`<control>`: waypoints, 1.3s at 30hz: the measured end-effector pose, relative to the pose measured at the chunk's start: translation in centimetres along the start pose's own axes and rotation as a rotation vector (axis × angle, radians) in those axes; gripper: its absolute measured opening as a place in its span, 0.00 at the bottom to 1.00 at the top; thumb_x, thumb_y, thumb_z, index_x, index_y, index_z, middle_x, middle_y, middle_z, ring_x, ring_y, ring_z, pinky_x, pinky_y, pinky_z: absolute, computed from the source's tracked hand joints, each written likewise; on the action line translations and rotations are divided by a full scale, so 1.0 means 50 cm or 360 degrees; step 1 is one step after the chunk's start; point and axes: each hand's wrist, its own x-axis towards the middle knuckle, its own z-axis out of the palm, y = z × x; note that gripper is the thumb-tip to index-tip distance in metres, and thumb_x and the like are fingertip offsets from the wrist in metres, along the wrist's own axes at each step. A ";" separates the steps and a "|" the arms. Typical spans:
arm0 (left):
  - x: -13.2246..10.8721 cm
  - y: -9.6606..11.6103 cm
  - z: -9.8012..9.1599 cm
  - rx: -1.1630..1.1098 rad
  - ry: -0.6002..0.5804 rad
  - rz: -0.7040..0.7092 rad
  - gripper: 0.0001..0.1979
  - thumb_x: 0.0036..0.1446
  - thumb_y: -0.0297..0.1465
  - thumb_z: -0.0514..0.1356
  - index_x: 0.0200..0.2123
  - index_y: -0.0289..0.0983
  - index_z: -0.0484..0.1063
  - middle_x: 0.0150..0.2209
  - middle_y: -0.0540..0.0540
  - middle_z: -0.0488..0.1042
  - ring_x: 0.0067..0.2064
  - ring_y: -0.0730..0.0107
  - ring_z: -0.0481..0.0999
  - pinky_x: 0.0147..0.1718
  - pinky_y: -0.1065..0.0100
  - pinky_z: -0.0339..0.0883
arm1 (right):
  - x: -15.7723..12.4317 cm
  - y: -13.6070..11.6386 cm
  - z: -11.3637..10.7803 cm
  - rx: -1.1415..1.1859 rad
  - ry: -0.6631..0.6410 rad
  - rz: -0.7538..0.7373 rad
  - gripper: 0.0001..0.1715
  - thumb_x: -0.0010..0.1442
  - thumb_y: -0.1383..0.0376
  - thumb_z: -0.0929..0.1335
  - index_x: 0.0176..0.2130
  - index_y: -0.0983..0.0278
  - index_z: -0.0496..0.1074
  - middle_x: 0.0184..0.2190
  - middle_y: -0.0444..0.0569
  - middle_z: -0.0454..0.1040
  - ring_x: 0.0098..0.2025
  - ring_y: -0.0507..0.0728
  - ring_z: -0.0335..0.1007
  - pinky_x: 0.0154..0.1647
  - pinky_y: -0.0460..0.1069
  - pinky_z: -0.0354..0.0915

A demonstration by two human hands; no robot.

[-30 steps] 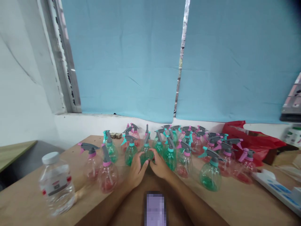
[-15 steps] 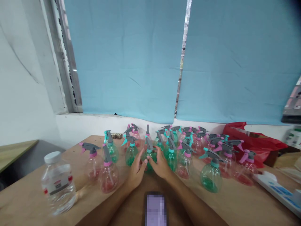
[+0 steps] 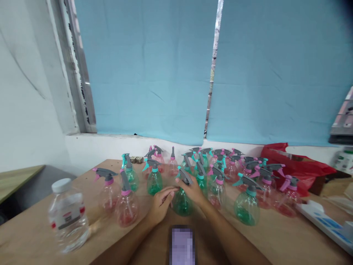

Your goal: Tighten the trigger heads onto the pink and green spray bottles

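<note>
A green spray bottle with a grey trigger head and teal collar stands on the brown table, out in front of the cluster. My right hand wraps round its neck and shoulder from the right. My left hand presses its fingers against the bottle's left side. Behind them stand several more green and pink spray bottles.
A clear plastic water bottle with a white cap stands at the front left. Two pink spray bottles stand left of my hands. A red plastic bag lies at the back right, a white flat object at the right edge. A blurred rectangle lies by my forearms.
Both hands have drawn the green spray bottle out of the cluster toward me; my right hand shifted from its side up onto its neck.
</note>
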 end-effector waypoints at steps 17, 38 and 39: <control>0.018 -0.071 0.007 0.0169 -0.0352 -0.0430 0.15 0.57 0.40 0.55 0.34 0.36 0.75 0.30 0.48 0.76 0.28 0.69 0.71 0.29 0.69 0.64 | -0.006 -0.032 -0.027 0.0178 -0.0176 0.0118 0.13 0.47 0.69 0.63 0.30 0.61 0.77 0.27 0.44 0.75 0.31 0.55 0.68 0.35 0.49 0.64; 0.017 -0.061 0.004 0.0291 -0.0390 -0.0439 0.12 0.57 0.36 0.54 0.32 0.36 0.74 0.30 0.48 0.75 0.32 0.66 0.72 0.33 0.68 0.63 | -0.012 -0.043 -0.027 0.0446 -0.0183 0.0220 0.08 0.44 0.70 0.65 0.26 0.61 0.74 0.24 0.42 0.73 0.26 0.53 0.68 0.32 0.48 0.66; 0.017 -0.061 0.004 0.0309 -0.0389 -0.0437 0.12 0.57 0.36 0.54 0.32 0.36 0.73 0.30 0.48 0.75 0.32 0.66 0.72 0.33 0.68 0.63 | -0.013 -0.045 -0.027 0.0436 -0.0201 0.0219 0.09 0.44 0.70 0.65 0.26 0.61 0.74 0.25 0.43 0.73 0.26 0.53 0.68 0.32 0.48 0.66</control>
